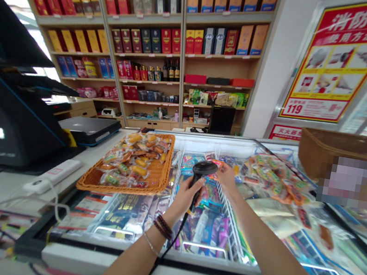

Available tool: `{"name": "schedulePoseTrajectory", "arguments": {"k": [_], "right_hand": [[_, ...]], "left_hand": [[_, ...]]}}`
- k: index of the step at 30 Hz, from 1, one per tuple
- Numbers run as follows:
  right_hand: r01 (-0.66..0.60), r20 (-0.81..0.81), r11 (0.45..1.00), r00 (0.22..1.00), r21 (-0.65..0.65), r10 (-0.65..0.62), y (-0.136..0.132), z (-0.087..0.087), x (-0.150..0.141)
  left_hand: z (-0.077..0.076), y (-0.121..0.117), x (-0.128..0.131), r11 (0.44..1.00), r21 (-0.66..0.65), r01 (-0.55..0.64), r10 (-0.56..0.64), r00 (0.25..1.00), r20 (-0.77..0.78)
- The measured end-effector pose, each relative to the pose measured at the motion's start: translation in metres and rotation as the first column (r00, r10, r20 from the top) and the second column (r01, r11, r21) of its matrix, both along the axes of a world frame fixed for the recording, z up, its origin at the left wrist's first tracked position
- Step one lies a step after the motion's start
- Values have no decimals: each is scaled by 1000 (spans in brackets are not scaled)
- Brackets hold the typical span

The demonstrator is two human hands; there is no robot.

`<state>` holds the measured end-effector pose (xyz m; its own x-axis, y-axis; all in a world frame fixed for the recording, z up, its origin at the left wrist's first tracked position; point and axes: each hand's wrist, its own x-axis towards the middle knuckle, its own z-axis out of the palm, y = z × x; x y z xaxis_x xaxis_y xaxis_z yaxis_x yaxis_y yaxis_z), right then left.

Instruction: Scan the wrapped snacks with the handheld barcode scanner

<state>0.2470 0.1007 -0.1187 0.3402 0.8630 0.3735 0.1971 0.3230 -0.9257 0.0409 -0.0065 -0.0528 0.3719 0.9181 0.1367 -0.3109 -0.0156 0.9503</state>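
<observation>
My left hand (pixel 184 198) grips the handle of a black corded handheld barcode scanner (pixel 204 170), its head pointing forward over an open chest freezer (pixel 163 255). My right hand (pixel 227 178) reaches in from the right, and its fingertips pinch a small orange-edged snack packet (pixel 217 163) close to the scanner head. The scanner's black cable (pixel 172 235) runs down past my left wrist. Beneath both hands lie colourful wrapped packets in a white wire basket (pixel 227 210).
A wicker tray of wrapped snacks (pixel 118 189) sits on the white counter at left, beside a black till terminal (pixel 5 126) and a power strip (pixel 52 175). A wicker basket (pixel 342 154) stands at right. Shelves of boxed goods and bottles (pixel 139 45) fill the back.
</observation>
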Motion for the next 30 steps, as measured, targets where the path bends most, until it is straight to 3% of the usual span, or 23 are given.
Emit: {"name": "schedulePoseTrajectory", "arguments": {"k": [3, 6, 9, 11, 15, 20, 22, 24, 27, 30], "right_hand": [[-63, -113, 998, 992, 22, 65, -4, 7, 2], [-57, -46, 996, 997, 69, 60, -10, 23, 25], [90, 85, 992, 992, 93, -98, -21, 47, 72], [226, 203, 967, 948, 117, -246, -32, 64, 111], [408, 529, 898, 732, 163, -429, -59, 88, 179], [583, 720, 770, 414, 260, -557, -76, 79, 211], [587, 720, 740, 351, 329, -598, -67, 73, 207], [538, 700, 745, 349, 394, -623, -48, 72, 189], [406, 663, 797, 447, 448, -600, -7, 83, 133], [207, 643, 869, 600, 448, -475, 32, 102, 43]], "left_hand": [[0, 2, 1, 999, -31, 11, -11, 1000, -6], [4, 5, 4, 999, -49, 5, -4, 1000, 9], [15, 7, 9, 999, -45, -1, 3, 999, 47], [26, 8, 14, 999, -40, -2, 4, 998, 61], [45, 8, 20, 1000, -19, -22, 24, 997, 79], [53, 11, -4, 997, 0, -78, 78, 994, 82], [54, 13, -27, 993, 8, -119, 118, 990, 81], [56, 15, -56, 986, 16, -169, 167, 983, 70], [61, 17, -103, 956, 26, -291, 289, 955, 65], [65, 19, -148, 898, 29, -438, 434, 896, 99]]}}
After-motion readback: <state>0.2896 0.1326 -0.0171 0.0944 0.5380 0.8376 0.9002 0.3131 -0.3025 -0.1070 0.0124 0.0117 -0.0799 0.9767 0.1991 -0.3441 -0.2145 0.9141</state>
